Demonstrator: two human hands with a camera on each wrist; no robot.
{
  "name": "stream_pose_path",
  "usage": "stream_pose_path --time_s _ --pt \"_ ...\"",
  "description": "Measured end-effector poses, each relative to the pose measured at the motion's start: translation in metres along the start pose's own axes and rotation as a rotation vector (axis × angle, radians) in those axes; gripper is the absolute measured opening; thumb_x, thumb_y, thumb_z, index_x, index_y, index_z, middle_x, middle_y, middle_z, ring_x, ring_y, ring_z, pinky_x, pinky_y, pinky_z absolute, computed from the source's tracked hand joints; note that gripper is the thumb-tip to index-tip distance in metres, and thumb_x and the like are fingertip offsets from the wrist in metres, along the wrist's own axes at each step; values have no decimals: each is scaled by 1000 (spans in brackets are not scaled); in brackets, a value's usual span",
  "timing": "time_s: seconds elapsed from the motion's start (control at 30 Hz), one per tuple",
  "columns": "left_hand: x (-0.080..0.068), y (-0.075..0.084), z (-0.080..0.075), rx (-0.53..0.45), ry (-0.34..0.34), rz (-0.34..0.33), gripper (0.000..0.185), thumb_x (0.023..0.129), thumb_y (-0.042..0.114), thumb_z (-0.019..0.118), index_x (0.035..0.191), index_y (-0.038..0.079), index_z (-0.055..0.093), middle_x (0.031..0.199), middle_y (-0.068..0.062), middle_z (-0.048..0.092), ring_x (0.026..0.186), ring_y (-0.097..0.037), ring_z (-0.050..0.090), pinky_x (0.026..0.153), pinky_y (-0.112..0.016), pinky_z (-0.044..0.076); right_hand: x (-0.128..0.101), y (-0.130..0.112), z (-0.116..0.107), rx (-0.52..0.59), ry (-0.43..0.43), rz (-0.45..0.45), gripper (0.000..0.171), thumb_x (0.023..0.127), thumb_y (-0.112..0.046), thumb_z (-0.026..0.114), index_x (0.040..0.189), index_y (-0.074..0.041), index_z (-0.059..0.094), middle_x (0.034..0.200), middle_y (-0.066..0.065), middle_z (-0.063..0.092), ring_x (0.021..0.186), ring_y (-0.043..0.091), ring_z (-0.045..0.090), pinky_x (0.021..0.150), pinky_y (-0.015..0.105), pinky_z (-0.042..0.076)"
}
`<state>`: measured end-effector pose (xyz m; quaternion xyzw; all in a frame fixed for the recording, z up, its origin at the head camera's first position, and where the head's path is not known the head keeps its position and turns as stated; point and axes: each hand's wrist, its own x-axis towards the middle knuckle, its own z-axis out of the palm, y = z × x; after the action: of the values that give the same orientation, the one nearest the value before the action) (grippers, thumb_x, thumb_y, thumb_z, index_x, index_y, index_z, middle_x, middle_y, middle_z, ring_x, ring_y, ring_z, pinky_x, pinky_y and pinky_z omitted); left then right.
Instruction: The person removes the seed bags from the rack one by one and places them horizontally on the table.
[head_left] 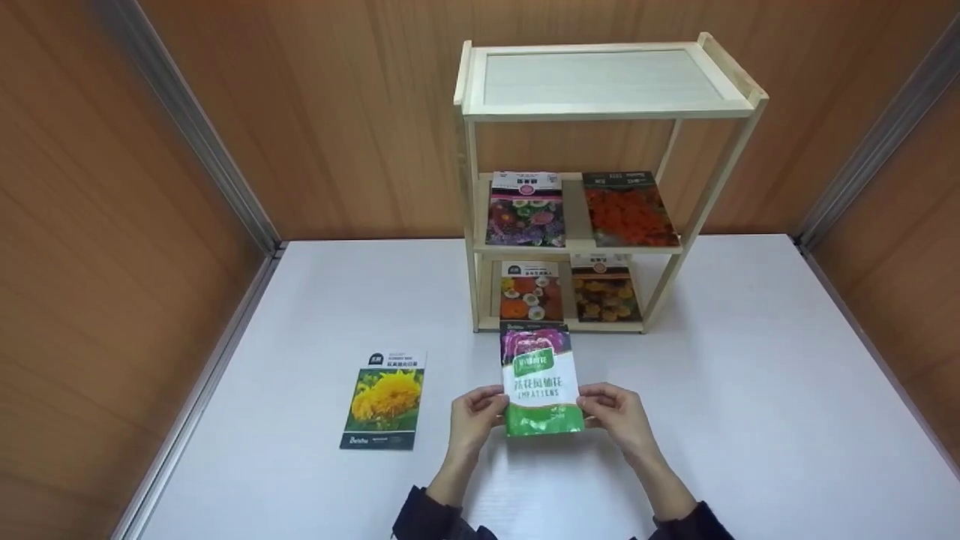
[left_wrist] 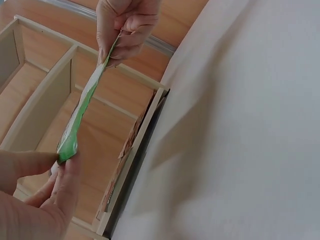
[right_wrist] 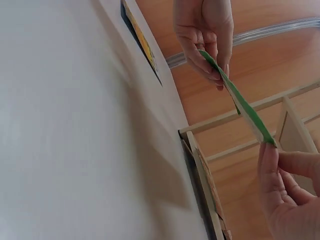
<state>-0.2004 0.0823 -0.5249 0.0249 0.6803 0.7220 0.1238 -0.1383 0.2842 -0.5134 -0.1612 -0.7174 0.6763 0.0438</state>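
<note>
A green and white seed packet [head_left: 540, 379] with a pink flower at its top is held above the white table [head_left: 750, 420], just in front of the wooden shelf [head_left: 600, 180]. My left hand [head_left: 474, 416] pinches its lower left edge and my right hand [head_left: 616, 416] pinches its lower right edge. In the left wrist view the packet [left_wrist: 80, 115] shows edge-on, stretched between my left hand [left_wrist: 37, 195] and my right hand [left_wrist: 125, 30]. The right wrist view shows the same thin packet [right_wrist: 240, 102] between my right hand [right_wrist: 287, 187] and my left hand [right_wrist: 205, 37].
A yellow-flower seed packet [head_left: 384, 400] lies flat on the table at the left. The shelf's middle level holds a purple packet [head_left: 526, 210] and an orange packet [head_left: 628, 210]; its bottom level holds two more [head_left: 531, 291]. Its top level is bare. Wooden walls surround the table.
</note>
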Motion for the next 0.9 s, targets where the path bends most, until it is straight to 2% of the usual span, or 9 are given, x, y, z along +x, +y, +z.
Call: stream_pose_path --time_s 0.1,0.23,0.4,0.5,0.77,0.9 --pt "0 -3 -5 70 87 45 21 78 1 63 96 -11 61 79 -13 63 67 -18 61 59 -27 53 -3 8 12 17 32 -6 21 79 -3 64 96 9 60 81 14 63 69 21 61 58 29 52" --pt "0 -7 -14 225 167 90 18 77 0 65 92 -8 64 77 -13 64 67 -18 61 58 -24 52 -4 16 27 6 41 -25 22 79 -4 64 96 10 61 81 15 64 67 19 61 57 27 52" --pt "3 -9 -25 422 250 93 14 76 1 65 89 -4 67 76 -9 64 65 -15 58 58 -24 49 2 22 46 -21 12 -28 22 79 -4 65 95 10 61 78 14 64 64 16 61 56 25 52" --pt "4 -9 -34 494 276 103 14 76 0 65 89 -5 67 76 -9 63 65 -15 57 59 -26 48 8 24 57 -34 -20 -26 22 79 -4 64 95 10 61 77 13 64 63 15 60 55 25 52" --pt "13 -14 -53 657 323 219 11 74 -8 63 84 -10 64 75 -16 62 69 -23 57 64 -35 47 27 33 85 -98 -32 -22 18 75 -2 67 90 8 63 72 10 64 55 11 58 53 26 52" --pt "18 -16 -57 760 334 209 9 73 -10 62 82 -12 64 76 -20 62 73 -29 59 67 -39 48 32 40 97 -116 -30 -23 15 75 0 66 88 7 63 70 9 64 54 10 58 51 24 51"
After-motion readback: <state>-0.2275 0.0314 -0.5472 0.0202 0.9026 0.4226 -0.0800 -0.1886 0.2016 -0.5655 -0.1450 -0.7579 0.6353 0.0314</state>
